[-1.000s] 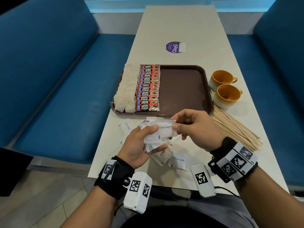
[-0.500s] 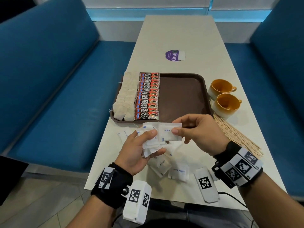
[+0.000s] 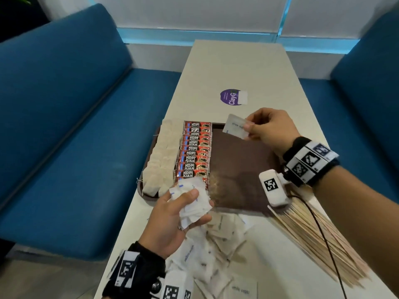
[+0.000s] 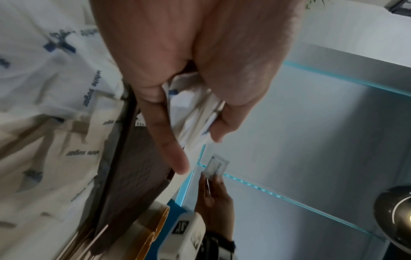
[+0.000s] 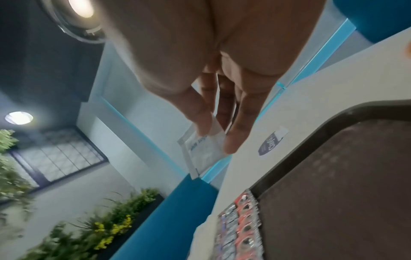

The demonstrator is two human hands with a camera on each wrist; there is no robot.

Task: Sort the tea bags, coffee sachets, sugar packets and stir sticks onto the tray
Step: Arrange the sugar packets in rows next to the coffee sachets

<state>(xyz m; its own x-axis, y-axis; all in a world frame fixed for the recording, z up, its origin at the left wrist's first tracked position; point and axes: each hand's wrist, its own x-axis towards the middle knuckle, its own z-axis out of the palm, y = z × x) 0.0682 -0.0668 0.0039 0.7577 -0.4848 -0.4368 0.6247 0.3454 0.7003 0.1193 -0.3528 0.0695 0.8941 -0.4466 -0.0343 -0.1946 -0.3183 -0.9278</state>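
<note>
Sugar packet (image 3: 235, 126) pinched in right hand (image 3: 271, 128) over tray (image 3: 244, 167); bunch of packets (image 3: 192, 201) gripped in left hand (image 3: 170, 221); coffee sachets (image 3: 194, 152), stir sticks (image 3: 319, 240) alongside.

You see a matt, grainy plastic tray (image 3: 248, 160), glossy foil sachets (image 3: 194, 156), paper sugar packets (image 3: 235, 127), wooden sticks (image 3: 313, 238).
</note>
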